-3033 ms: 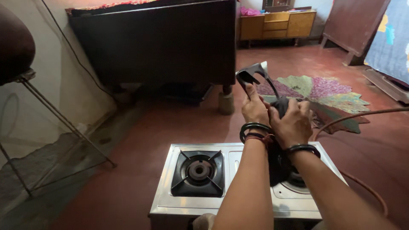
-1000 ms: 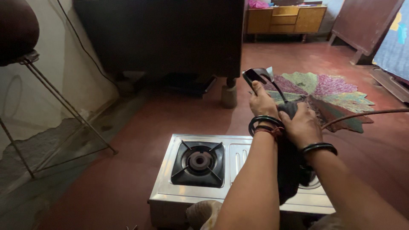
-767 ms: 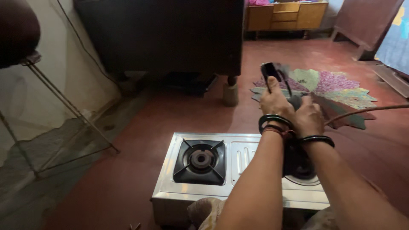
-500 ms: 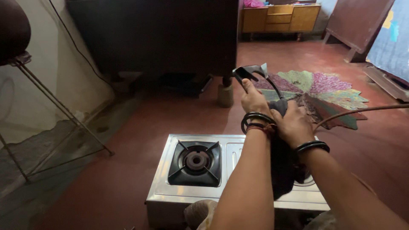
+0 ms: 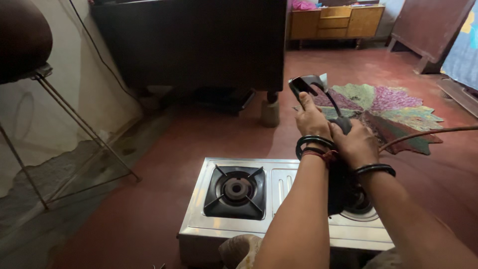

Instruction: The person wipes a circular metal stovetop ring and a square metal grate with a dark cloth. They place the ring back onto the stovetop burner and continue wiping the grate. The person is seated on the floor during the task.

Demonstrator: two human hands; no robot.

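Note:
My left hand [image 5: 311, 119] grips a black metal pan support [image 5: 303, 84], lifted above the right side of a steel two-burner stove [image 5: 199, 219] that sits on the red floor. My right hand [image 5: 356, 144] presses a dark cloth [image 5: 338, 192] against the lower part of that support; the cloth hangs down between my forearms. The left burner keeps its own black pan support [image 5: 235, 192]. The right burner [image 5: 361, 205] is bare and partly hidden by the cloth and my arms.
A dark cabinet [image 5: 199, 45] stands behind the stove, one leg on a block [image 5: 270, 113]. A leaf-shaped multicoloured mat [image 5: 393, 112] lies at the right, with a hose [image 5: 428, 133] over it. A metal stand [image 5: 74, 124] is at the left, wooden drawers [image 5: 338, 22] at the back.
Both hands keep hold of the pan support and the cloth, shifting slightly left and right above the right burner. The view sways with my head.

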